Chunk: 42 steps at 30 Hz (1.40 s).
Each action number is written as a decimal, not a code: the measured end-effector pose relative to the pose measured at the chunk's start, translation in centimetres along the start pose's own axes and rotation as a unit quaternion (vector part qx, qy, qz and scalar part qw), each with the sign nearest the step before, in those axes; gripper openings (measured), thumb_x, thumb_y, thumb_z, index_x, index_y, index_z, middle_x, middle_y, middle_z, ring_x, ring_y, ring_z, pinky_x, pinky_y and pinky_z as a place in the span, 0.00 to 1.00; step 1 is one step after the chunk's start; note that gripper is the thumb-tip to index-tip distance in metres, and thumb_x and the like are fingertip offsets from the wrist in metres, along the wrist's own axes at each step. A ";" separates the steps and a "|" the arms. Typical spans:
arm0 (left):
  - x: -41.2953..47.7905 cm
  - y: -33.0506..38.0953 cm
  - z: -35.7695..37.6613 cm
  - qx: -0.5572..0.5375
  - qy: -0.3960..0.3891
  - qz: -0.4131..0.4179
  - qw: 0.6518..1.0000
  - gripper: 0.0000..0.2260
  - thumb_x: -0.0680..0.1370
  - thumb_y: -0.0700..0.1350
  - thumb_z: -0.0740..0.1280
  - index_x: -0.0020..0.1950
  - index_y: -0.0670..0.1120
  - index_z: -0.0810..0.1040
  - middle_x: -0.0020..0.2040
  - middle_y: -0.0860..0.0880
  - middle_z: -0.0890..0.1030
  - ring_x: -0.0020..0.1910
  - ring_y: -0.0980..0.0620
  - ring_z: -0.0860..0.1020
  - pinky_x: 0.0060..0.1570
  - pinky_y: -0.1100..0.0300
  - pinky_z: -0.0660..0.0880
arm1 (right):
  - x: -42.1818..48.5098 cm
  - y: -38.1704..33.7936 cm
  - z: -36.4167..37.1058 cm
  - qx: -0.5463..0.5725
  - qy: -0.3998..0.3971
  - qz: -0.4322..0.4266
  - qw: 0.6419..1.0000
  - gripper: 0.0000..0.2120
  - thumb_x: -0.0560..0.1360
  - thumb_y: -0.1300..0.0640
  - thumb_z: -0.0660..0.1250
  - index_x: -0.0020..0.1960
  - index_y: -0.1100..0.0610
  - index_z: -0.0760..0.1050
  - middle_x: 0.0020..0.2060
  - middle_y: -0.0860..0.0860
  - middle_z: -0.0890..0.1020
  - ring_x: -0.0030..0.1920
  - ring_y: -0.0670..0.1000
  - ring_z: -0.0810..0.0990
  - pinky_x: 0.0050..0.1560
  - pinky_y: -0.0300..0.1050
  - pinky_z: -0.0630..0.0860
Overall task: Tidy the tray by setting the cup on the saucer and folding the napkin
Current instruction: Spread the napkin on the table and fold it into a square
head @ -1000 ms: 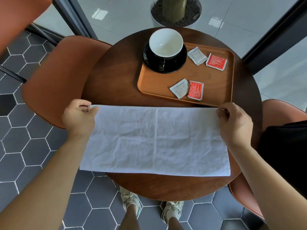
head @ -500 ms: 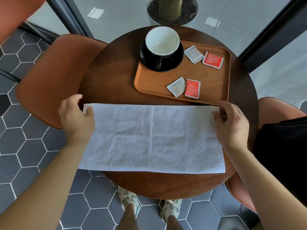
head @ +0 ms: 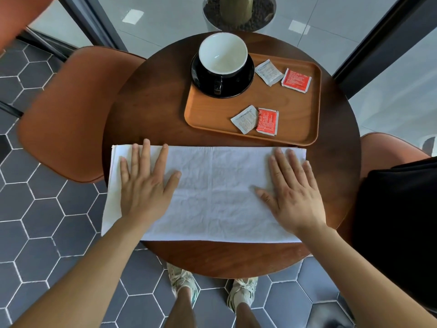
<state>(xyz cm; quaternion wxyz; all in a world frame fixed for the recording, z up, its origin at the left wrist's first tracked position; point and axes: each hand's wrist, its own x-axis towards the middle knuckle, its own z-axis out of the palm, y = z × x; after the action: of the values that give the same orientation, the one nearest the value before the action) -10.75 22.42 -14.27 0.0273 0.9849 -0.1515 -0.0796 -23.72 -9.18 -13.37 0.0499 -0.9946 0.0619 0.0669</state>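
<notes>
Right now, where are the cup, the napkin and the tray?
cup [head: 222,55]: head view, on its white inside.
napkin [head: 217,185]: head view, on the bare cloth between the hands.
tray [head: 295,114]: head view, on its bare wooden floor.

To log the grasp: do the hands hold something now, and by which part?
Nothing is gripped. The left hand and right hand lie flat, fingers spread, pressing on the napkin, one near each end.

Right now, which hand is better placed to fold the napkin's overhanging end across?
Left, probably. The left hand lies flat by the napkin end overhanging the table edge; the right hand pins the other end.
</notes>
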 end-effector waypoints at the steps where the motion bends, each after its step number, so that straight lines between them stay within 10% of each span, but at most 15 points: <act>1: 0.0 0.1 0.0 0.003 0.000 0.000 1.000 0.32 0.81 0.67 0.42 0.83 0.56 0.46 0.84 0.44 0.43 0.83 0.44 0.40 0.79 0.38 0.42 | -0.3 0.4 0.0 -0.001 -0.003 0.008 1.000 0.38 0.81 0.30 0.42 0.82 0.52 0.41 0.82 0.48 0.44 0.81 0.52 0.39 0.80 0.59 0.46; 14: -4.2 3.7 0.0 -0.003 0.074 0.094 0.993 0.29 0.83 0.61 0.50 0.83 0.53 0.56 0.83 0.43 0.53 0.82 0.40 0.51 0.78 0.36 0.51 | 0.4 -10.0 -0.6 0.063 0.044 -0.084 0.993 0.32 0.83 0.40 0.52 0.80 0.58 0.60 0.81 0.54 0.57 0.81 0.60 0.50 0.77 0.65 0.53; 32: -7.3 -3.8 2.0 -0.020 0.042 0.030 0.998 0.31 0.81 0.64 0.51 0.83 0.55 0.53 0.84 0.46 0.49 0.83 0.42 0.45 0.79 0.38 0.46 | -4.5 -2.5 1.0 -0.016 -0.002 0.018 1.000 0.36 0.81 0.31 0.44 0.82 0.49 0.42 0.82 0.49 0.45 0.82 0.53 0.42 0.79 0.60 0.50; 37: -8.8 -4.0 1.5 -0.135 0.076 -0.063 0.986 0.32 0.83 0.61 0.58 0.82 0.45 0.58 0.82 0.35 0.53 0.80 0.34 0.54 0.77 0.42 0.57 | -4.5 -2.6 1.0 -0.013 -0.007 0.022 1.000 0.36 0.81 0.31 0.42 0.82 0.48 0.40 0.82 0.48 0.43 0.81 0.52 0.40 0.80 0.59 0.48; 42: -9.6 -4.8 0.8 -0.398 0.033 -0.298 0.867 0.31 0.76 0.59 0.71 0.73 0.46 0.71 0.65 0.43 0.81 0.64 0.40 0.78 0.64 0.42 0.74 | -4.4 -2.5 1.2 -0.018 -0.004 0.017 1.000 0.37 0.81 0.30 0.41 0.82 0.49 0.39 0.82 0.48 0.42 0.81 0.52 0.38 0.80 0.58 0.44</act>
<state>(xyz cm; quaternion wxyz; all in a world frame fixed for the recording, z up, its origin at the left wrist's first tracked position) -18.54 29.90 -14.00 0.3965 0.8910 0.1948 -0.1047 -27.90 -6.10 -13.70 0.0310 -0.9938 0.0778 0.0731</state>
